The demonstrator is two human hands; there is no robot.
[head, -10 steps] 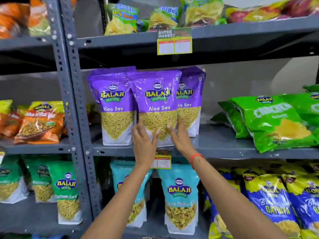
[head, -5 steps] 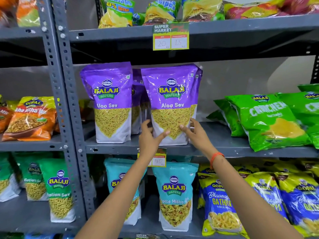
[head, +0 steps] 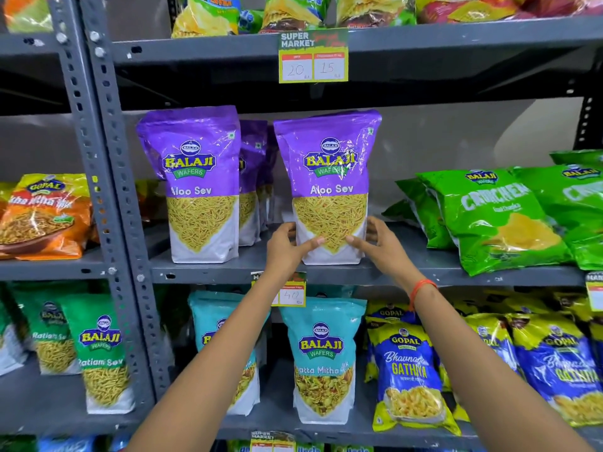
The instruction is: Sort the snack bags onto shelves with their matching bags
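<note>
A purple Aloo Sev bag [head: 329, 177] stands upright at the front of the grey middle shelf [head: 424, 272]. My left hand [head: 284, 246] grips its lower left edge and my right hand [head: 380, 246] grips its lower right edge, thumbs across the front. A second purple Aloo Sev bag [head: 195, 184] stands to the left, with more purple bags [head: 253, 177] lined up behind between the two.
Green Crunchex bags [head: 489, 216] lie on the same shelf to the right. Teal Khatta Mitha bags [head: 323, 363] and blue Gathiya bags [head: 408, 376] fill the shelf below. A grey upright post [head: 114, 197] divides off orange bags [head: 42, 216] and green Ratlami Sev bags [head: 101, 357].
The purple bag in my hands has shifted right, away from the left bag, and now stands apart with a gap. My hands moved from its front to its lower sides.
</note>
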